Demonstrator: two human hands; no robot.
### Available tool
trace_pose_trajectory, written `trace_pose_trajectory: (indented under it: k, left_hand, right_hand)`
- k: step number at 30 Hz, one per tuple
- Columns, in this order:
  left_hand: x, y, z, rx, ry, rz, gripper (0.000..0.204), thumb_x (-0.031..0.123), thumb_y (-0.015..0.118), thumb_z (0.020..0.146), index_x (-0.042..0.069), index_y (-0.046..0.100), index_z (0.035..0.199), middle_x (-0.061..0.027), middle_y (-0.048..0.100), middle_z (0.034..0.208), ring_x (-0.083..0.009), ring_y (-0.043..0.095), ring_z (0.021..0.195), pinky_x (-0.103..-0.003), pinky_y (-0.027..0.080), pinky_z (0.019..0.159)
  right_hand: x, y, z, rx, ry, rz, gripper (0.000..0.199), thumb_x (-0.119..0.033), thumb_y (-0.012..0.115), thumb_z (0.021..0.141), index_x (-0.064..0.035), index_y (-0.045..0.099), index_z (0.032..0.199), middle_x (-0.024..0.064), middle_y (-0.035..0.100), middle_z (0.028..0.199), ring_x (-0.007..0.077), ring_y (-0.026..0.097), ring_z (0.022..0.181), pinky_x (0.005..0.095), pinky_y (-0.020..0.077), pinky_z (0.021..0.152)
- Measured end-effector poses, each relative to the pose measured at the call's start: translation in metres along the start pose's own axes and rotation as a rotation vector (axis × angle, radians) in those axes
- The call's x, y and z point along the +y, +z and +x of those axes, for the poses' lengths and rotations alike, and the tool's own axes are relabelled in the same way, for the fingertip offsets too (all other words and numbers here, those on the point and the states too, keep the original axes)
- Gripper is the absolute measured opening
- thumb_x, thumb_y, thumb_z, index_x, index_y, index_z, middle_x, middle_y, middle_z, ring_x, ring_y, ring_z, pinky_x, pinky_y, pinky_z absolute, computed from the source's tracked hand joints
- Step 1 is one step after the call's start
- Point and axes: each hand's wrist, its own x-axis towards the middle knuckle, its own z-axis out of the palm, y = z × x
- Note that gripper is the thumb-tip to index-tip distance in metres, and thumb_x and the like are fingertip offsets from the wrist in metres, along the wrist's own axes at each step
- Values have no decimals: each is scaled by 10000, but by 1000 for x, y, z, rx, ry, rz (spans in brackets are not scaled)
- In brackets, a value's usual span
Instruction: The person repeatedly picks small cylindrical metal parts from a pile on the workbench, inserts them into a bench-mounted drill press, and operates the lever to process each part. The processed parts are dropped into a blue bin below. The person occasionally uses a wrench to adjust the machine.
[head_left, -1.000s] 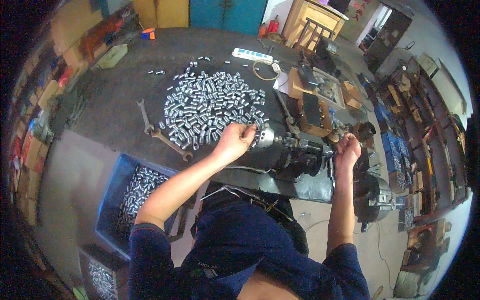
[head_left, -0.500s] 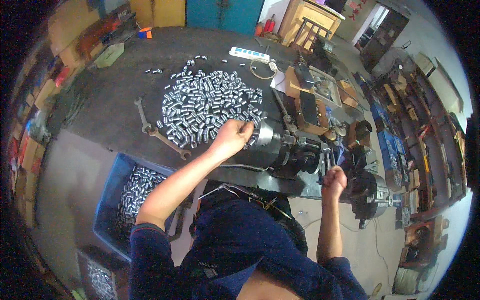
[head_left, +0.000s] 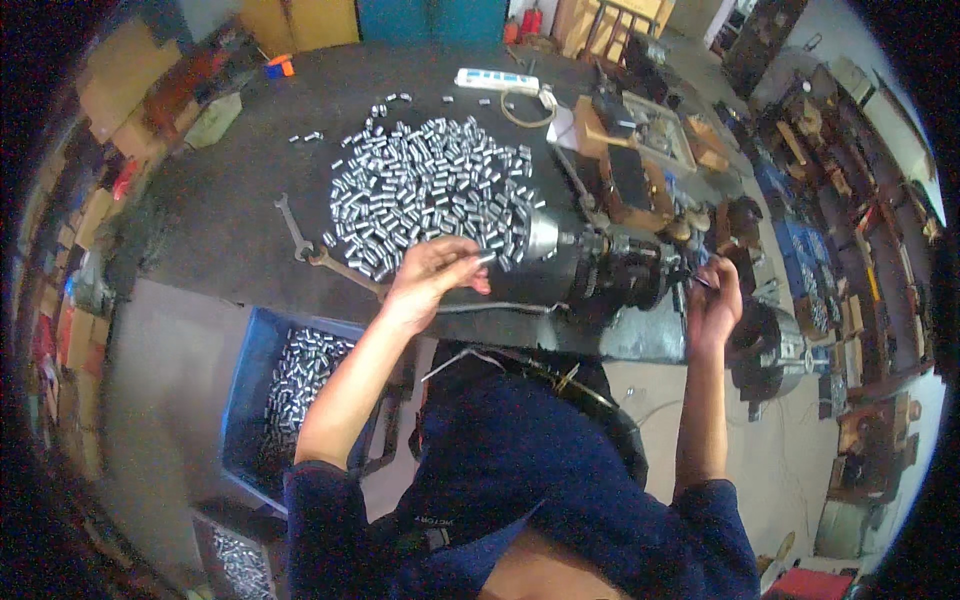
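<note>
My left hand (head_left: 432, 272) pinches a small silver metal cylinder (head_left: 487, 258) just left of the shiny chuck (head_left: 541, 236) of a dark bench machine (head_left: 625, 268). Behind the hand a big pile of the same silver cylinders (head_left: 430, 185) lies spread over the dark worktable (head_left: 230, 190). My right hand (head_left: 712, 302) is closed around a thin dark lever (head_left: 700, 281) at the right end of the machine.
Two wrenches (head_left: 296, 226) lie left of the pile. A blue crate (head_left: 250, 380) with more cylinders stands below the table edge at my left. A white power strip (head_left: 495, 80) and a wooden box (head_left: 640, 135) of parts sit at the back. Cluttered shelves run along the right.
My left hand has drawn back a little from the chuck with a cylinder in its fingers. My right hand dropped lower, then came back up to the lever.
</note>
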Motion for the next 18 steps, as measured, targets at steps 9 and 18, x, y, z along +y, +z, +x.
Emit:
trace_pose_trajectory:
  k: [9,18]
  left_hand:
    - [-56,-32,-118,201,-250,-266,232,117,491,795,-26,526,974,-166,576,757,-260,593,643,-349,503,606]
    - [-60,-29,-146,274,-178,-275,295,56,538,777,-20,470,1054,-145,565,807,-247,578,754,-356,483,688]
  right_hand:
    - [34,-36,-108,-627,-49,-1036,227,-19,541,553,12,591,772,124,581,854,226,542,852,302,409,773]
    - [171,18,-132,-1173,129,-1577,396,-251,565,579,-33,567,910,197,584,826,342,568,762,400,460,675]
